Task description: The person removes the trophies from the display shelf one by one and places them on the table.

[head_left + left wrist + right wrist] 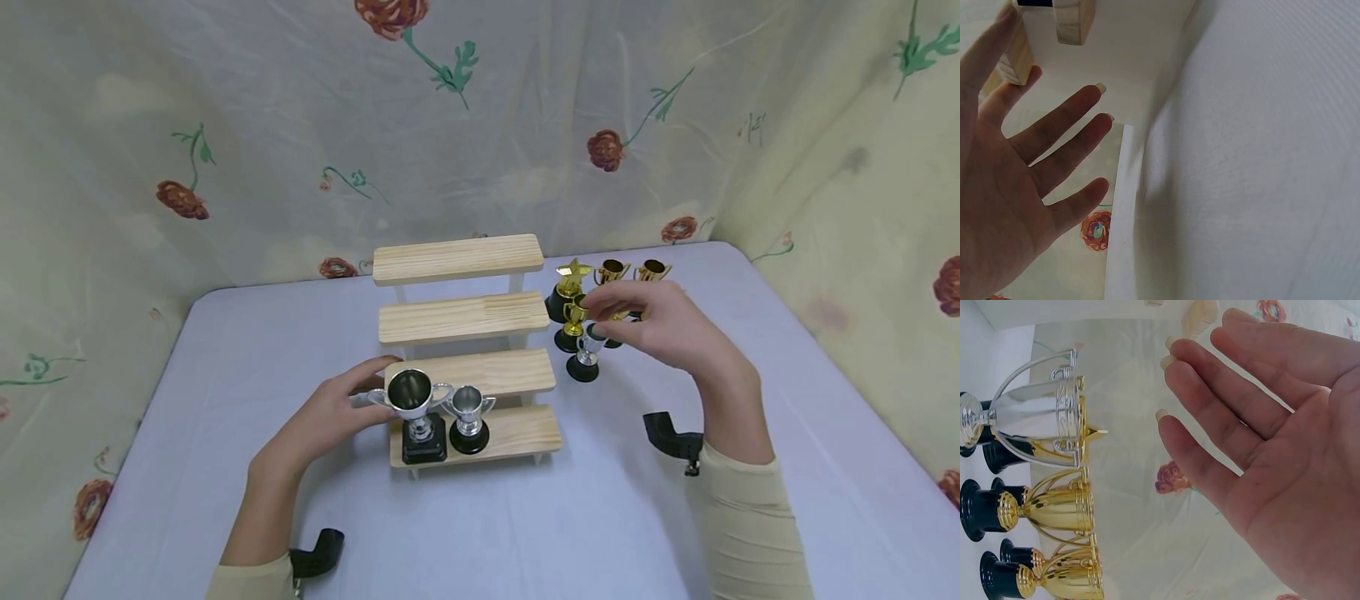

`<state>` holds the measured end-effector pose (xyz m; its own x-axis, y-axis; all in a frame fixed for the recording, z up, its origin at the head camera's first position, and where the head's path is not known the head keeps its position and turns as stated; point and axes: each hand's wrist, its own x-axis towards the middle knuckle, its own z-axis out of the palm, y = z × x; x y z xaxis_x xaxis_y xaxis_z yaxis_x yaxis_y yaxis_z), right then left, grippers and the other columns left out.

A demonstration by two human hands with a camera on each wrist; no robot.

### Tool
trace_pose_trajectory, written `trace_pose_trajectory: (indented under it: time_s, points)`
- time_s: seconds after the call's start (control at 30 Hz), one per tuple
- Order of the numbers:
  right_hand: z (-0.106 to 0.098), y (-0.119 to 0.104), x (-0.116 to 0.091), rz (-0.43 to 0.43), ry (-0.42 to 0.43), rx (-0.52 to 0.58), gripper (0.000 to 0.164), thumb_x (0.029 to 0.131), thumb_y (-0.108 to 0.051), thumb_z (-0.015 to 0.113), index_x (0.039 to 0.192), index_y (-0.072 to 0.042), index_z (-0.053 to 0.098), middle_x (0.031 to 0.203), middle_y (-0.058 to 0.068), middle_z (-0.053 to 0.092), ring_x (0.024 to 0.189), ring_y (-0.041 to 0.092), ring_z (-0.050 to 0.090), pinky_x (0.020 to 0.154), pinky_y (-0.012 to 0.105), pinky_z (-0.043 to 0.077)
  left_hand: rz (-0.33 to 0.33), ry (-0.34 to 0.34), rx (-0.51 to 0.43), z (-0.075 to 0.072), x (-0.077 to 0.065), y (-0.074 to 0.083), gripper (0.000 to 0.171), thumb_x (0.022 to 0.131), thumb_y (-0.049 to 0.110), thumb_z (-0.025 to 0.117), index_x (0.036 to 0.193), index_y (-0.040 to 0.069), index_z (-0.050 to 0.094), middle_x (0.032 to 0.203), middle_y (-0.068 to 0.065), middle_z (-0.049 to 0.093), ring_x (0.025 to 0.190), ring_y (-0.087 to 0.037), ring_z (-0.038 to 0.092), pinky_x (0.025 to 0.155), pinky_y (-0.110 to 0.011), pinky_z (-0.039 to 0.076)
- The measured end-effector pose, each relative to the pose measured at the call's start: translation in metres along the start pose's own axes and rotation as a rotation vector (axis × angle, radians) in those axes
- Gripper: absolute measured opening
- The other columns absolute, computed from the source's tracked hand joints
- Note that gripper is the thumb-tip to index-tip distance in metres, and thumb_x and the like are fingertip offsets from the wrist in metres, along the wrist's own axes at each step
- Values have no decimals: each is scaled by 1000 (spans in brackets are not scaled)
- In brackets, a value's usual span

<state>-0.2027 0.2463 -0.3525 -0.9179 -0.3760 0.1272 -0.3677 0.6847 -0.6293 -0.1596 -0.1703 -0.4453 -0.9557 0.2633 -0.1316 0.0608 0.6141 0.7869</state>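
My left hand (333,408) is at the left side of a tiered wooden shelf (468,372), its thumb and index finger right at the board ends and the other fingers spread. On the lowest step stand a large silver trophy cup (410,395) with a square black base and a smaller silver trophy cup (468,408). My right hand (660,325) hovers over a group of trophies to the right of the shelf. Nearest its fingertips is a small silver trophy (1035,412), upright on a round black base. Its fingers (1210,400) are extended, with nothing between them and the thumb.
Behind the small silver trophy stand several gold ones, among them a star trophy (572,279) and gold cups (611,268), partly hidden by the right hand. A white cloth (480,533) covers the table. Flowered curtains (525,125) hang behind and at the sides.
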Motion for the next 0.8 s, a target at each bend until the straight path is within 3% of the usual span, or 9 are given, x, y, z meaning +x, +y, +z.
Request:
trace_pose_trajectory:
  time_s: [0.57, 0.8]
  points:
    - [6, -10, 1, -45, -46, 22, 22, 92, -12, 69, 114, -15, 72, 107, 4, 72, 97, 16, 64, 81, 26, 54, -9, 3, 9, 0, -1, 1, 63, 82, 52, 75, 138, 49, 48, 143, 9, 56, 134, -26, 53, 107, -67, 36]
    - [13, -16, 2, -41, -69, 11, 26, 91, -9, 70, 116, -15, 71, 106, 2, 73, 99, 14, 65, 83, 29, 53, 4, -2, 12, -1, -1, 1, 65, 82, 51, 75, 141, 44, 48, 143, 8, 57, 134, -26, 53, 107, -65, 37]
